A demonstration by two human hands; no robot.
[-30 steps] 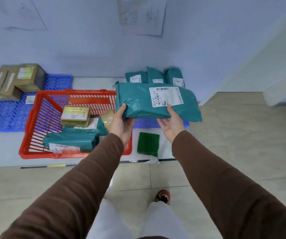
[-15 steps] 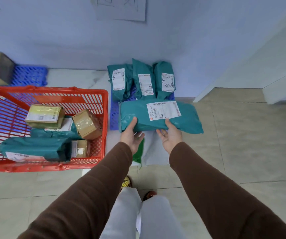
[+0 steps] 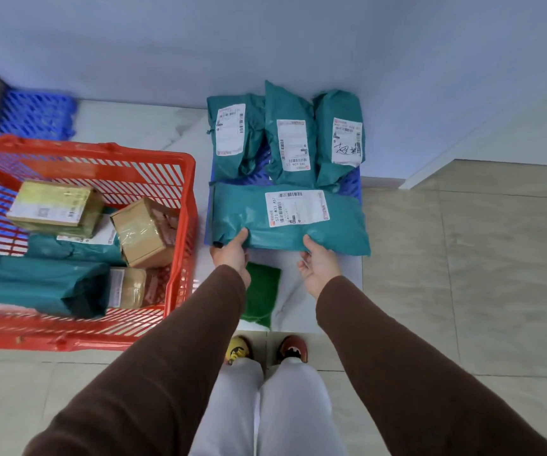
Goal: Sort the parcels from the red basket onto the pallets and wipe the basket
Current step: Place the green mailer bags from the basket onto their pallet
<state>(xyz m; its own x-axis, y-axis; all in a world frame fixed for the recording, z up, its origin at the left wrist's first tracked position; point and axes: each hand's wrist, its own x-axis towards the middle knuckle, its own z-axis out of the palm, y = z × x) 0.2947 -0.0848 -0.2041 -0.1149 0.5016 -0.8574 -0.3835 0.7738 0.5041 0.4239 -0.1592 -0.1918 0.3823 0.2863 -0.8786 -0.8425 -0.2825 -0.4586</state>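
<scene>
A large teal mailer bag [image 3: 255,222] with a white label lies across the front of the right blue pallet [image 3: 353,184]. My left hand [image 3: 231,255] grips its near left edge, thumb on top. My right hand [image 3: 316,266] holds its near edge toward the right, thumb on the bag. Behind it three teal bags [image 3: 288,136] lie side by side on the same pallet. The red basket [image 3: 180,222] at the left holds several parcels: brown boxes [image 3: 143,232] and teal bags [image 3: 35,284].
A green cloth [image 3: 262,294] lies on the white floor slab between my hands, partly under my left sleeve. A second blue pallet [image 3: 38,115] sits behind the basket at far left. A wall stands close behind the pallets. My shoes [image 3: 293,347] are at the slab's edge.
Both hands carried the large teal bag from above the basket down onto the front of the right pallet. The view shifted right, and the basket now lies at the left.
</scene>
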